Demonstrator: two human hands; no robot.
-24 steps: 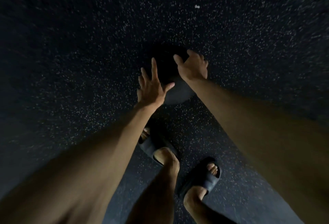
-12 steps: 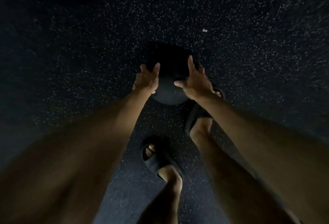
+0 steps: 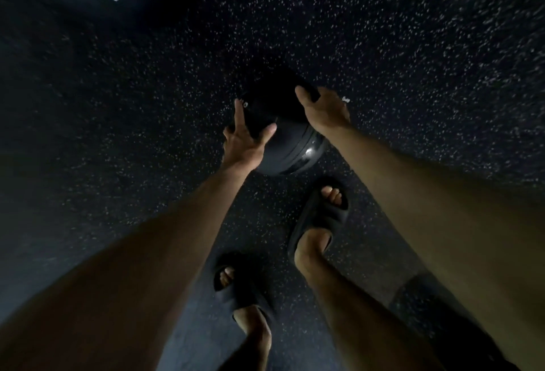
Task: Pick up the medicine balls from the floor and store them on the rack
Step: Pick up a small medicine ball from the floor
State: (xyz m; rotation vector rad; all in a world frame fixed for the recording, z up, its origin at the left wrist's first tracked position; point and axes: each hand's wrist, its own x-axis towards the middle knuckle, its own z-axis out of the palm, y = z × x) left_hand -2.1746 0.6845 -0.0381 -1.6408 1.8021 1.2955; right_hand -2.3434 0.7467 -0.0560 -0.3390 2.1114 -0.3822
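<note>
Left hand (image 3: 247, 139), fingers spread, presses the ball (image 3: 295, 146) at its 8 o'clock side; right hand (image 3: 324, 111) curls round its 2 o'clock side.

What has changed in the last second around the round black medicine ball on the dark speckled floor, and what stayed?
Both hands closed onto the round black medicine ball: the left hand presses its near side with spread fingers, the right hand wraps the far side. The right foot's black slide sandal stepped forward beside it. Arms stay stretched over the dark speckled floor; lift-off is unclear.
</note>
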